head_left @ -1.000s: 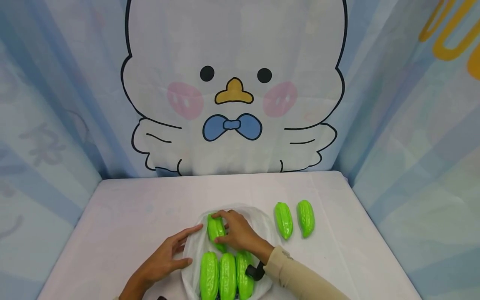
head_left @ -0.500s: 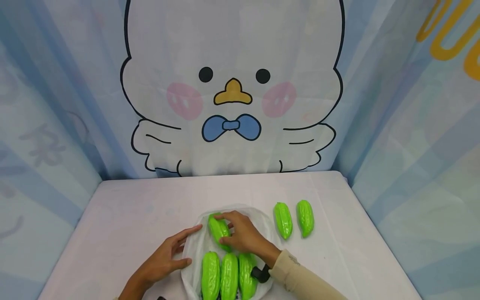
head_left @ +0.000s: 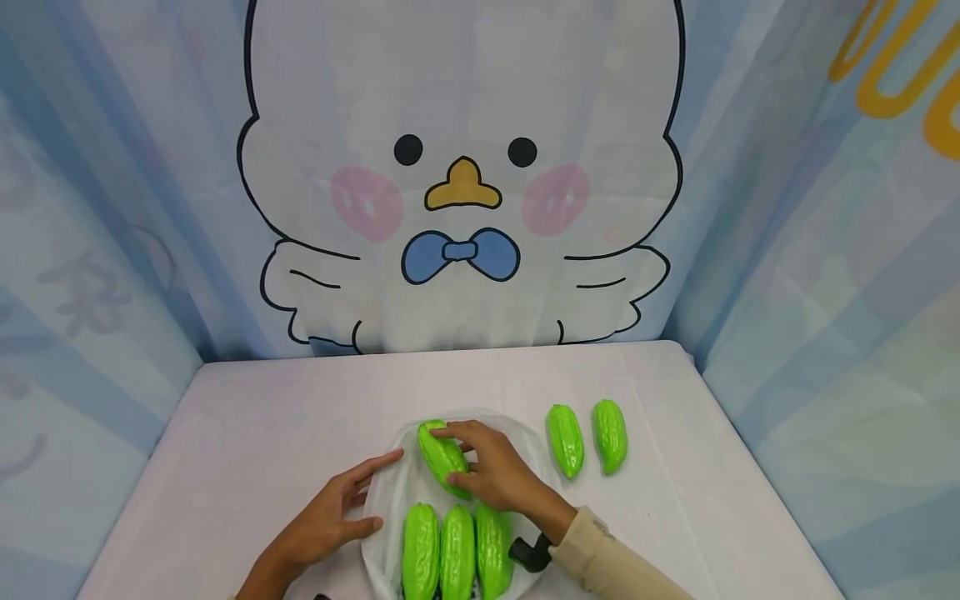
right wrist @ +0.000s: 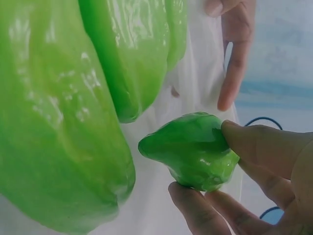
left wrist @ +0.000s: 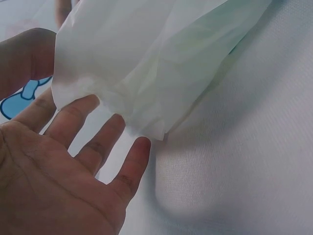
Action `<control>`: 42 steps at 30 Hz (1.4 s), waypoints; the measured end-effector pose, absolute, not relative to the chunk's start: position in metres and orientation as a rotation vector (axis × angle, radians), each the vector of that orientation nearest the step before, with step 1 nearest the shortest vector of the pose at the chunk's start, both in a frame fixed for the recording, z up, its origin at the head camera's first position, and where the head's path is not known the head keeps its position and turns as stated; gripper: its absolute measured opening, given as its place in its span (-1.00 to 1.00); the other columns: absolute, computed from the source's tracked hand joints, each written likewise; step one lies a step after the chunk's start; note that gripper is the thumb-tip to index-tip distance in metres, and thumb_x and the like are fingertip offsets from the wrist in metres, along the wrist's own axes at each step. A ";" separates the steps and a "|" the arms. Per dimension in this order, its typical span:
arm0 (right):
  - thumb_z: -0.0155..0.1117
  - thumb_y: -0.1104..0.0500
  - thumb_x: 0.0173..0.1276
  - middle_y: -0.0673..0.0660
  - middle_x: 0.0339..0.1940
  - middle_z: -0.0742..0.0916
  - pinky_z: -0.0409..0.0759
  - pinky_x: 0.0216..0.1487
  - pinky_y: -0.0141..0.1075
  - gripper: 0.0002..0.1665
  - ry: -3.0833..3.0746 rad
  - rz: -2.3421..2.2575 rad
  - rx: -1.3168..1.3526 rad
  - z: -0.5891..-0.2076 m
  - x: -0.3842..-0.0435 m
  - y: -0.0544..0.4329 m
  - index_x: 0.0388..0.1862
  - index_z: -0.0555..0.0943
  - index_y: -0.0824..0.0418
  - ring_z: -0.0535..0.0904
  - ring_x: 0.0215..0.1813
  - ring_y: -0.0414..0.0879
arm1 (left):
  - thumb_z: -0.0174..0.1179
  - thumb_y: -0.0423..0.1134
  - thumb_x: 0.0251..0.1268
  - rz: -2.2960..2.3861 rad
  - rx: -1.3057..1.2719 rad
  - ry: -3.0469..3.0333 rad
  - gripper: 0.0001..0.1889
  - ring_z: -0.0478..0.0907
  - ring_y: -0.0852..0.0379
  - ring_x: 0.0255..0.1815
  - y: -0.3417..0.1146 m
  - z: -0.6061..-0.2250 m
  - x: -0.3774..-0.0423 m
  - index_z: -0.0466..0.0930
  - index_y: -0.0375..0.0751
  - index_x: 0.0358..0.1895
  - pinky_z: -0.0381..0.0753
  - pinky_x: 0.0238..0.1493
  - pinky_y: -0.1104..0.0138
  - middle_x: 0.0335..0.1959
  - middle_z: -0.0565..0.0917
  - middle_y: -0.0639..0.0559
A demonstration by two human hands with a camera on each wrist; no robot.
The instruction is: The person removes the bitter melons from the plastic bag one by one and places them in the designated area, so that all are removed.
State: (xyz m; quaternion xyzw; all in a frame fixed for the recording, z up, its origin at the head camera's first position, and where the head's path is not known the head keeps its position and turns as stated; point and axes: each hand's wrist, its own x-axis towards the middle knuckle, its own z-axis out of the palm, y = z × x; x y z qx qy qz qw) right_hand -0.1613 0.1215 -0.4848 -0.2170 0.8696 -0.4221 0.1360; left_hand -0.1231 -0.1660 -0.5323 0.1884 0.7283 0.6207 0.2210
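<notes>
My right hand (head_left: 498, 467) pinches a bright green, glossy bitter melon (head_left: 442, 457) between thumb and fingers, over the far part of a white plastic bag (head_left: 386, 508). The bitter melon tilts, its far end leaning left. Three more bitter melons (head_left: 458, 550) lie side by side on the bag's near part; the right wrist view shows their ends up close. At the bag's left side is my left hand (head_left: 322, 521), its fingers spread and relaxed. In the left wrist view its fingertips (left wrist: 117, 122) touch the thin, translucent edge of the bag.
Two more bitter melons, a left one (head_left: 566, 442) and a right one (head_left: 611, 437), lie on the white-covered table (head_left: 285, 417) to the right of the bag. A printed cloth (head_left: 465, 308) hangs behind the table, with more cloth at both sides.
My right hand has shifted a little to the right, and the bitter melon it holds has moved that way and become more tilted. The left hand stays at the bag's side.
</notes>
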 end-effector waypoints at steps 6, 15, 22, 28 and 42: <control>0.53 0.33 0.35 0.16 0.57 0.52 0.79 0.13 -0.23 -0.21 2.518 -1.263 -0.641 -0.479 -0.155 0.127 0.51 0.56 -0.08 0.64 0.36 0.19 | 0.30 -0.31 0.48 1.717 0.543 2.021 -0.17 0.22 -0.48 0.63 -0.167 -0.533 -0.123 0.11 -0.12 0.72 0.63 0.24 0.43 0.76 0.04 -0.23; 0.52 0.32 0.36 0.14 0.57 0.53 0.78 0.18 -0.12 -0.22 2.533 -1.321 -0.642 -0.475 -0.148 0.139 0.52 0.55 -0.06 0.62 0.37 0.19 | 0.32 -0.32 0.45 1.714 0.545 2.027 -0.15 0.25 -0.49 0.61 -0.166 -0.534 -0.123 0.12 -0.10 0.72 0.65 0.21 0.41 0.76 0.05 -0.24; 0.53 0.30 0.36 0.11 0.58 0.52 0.78 0.19 -0.12 -0.20 2.556 -1.356 -0.621 -0.472 -0.147 0.149 0.54 0.53 -0.09 0.62 0.35 0.13 | 0.32 -0.32 0.45 1.720 0.542 2.024 -0.16 0.28 -0.49 0.59 -0.167 -0.535 -0.123 0.14 -0.07 0.72 0.69 0.19 0.35 0.75 0.06 -0.26; 0.54 0.32 0.33 0.08 0.60 0.50 0.77 0.20 -0.11 -0.17 2.571 -1.394 -0.559 -0.469 -0.145 0.158 0.53 0.54 -0.11 0.62 0.38 0.15 | 0.33 -0.30 0.45 1.711 0.523 2.030 -0.17 0.30 -0.47 0.58 -0.167 -0.534 -0.123 0.16 -0.02 0.71 0.72 0.20 0.27 0.75 0.07 -0.24; 0.53 0.38 0.30 0.04 0.61 0.50 0.76 0.23 -0.08 -0.12 2.636 -1.458 -0.428 -0.461 -0.144 0.182 0.54 0.53 -0.16 0.59 0.42 0.18 | 0.37 -0.30 0.40 1.696 0.485 2.057 -0.14 0.33 -0.42 0.58 -0.166 -0.533 -0.121 0.19 0.05 0.70 0.75 0.20 0.21 0.76 0.09 -0.18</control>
